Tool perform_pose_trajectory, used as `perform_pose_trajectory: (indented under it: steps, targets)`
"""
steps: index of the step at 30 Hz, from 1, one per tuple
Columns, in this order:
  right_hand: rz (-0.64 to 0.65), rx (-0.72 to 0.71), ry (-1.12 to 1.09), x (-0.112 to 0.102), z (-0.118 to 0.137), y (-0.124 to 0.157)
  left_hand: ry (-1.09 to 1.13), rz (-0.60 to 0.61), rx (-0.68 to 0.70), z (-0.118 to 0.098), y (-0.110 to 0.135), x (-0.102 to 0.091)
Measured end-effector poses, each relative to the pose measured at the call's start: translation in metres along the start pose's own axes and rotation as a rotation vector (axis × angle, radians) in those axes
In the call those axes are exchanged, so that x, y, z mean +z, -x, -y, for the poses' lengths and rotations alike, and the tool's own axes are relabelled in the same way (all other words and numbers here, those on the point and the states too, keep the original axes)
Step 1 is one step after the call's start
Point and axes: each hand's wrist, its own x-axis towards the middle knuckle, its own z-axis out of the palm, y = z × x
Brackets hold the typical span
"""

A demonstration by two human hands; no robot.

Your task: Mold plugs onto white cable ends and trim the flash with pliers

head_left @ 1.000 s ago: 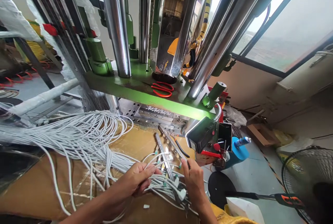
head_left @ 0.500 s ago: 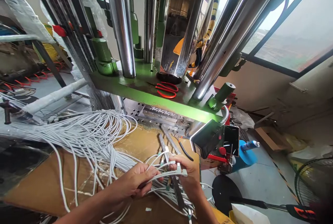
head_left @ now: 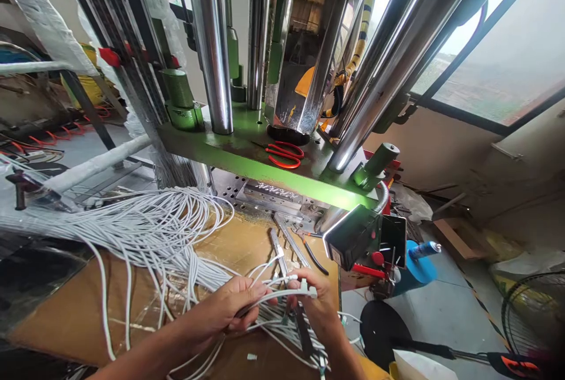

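Note:
My left hand (head_left: 238, 305) is closed around a few thin white cables (head_left: 280, 294), which run to the right from its fingers. Small white moulded connectors (head_left: 312, 291) sit at the ends of these cables. My right hand (head_left: 318, 303) is curled around the connector ends, its thumb and fingertips pressed on the cables. Beneath both hands lie more white cables and a long metal bar (head_left: 303, 333), partly covered by the right hand. A large looped bundle of white cables (head_left: 168, 221) spreads over the brown board to the left.
A green press platen (head_left: 247, 162) with steel columns stands ahead, red-handled scissors (head_left: 286, 154) on top. Below it is a metal mould (head_left: 271, 192). Pliers (head_left: 314, 253) and metal bars (head_left: 291, 240) lie on the brown board (head_left: 229, 239). A dark control box (head_left: 353, 237) juts out at right.
My right hand's fingers have shifted slightly on the connector ends, and the held cables bend a little more. My left hand keeps its hold. The view has shifted slightly.

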Motion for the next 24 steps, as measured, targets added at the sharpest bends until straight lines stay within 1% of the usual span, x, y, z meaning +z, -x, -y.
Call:
perform_pose_trajectory:
  steps: [4,11,15,24]
  targets:
    - [0.01,0.002,-0.028,0.0005,-0.0003,0.0005,-0.009,-0.006,-0.006,0.0006,-0.0012,-0.0005]
    - [-0.039,-0.002,-0.05,-0.0019,-0.001,0.0012,-0.016,0.02,-0.005,0.0045,-0.0047,-0.0009]
    - [-0.046,0.0,-0.066,-0.0038,-0.0047,0.0039,-0.026,0.041,0.006,0.0061,-0.0066,-0.001]
    - [-0.008,0.079,-0.171,-0.0019,-0.0075,0.0085,-0.04,0.03,0.008,0.0041,-0.0049,-0.0026]
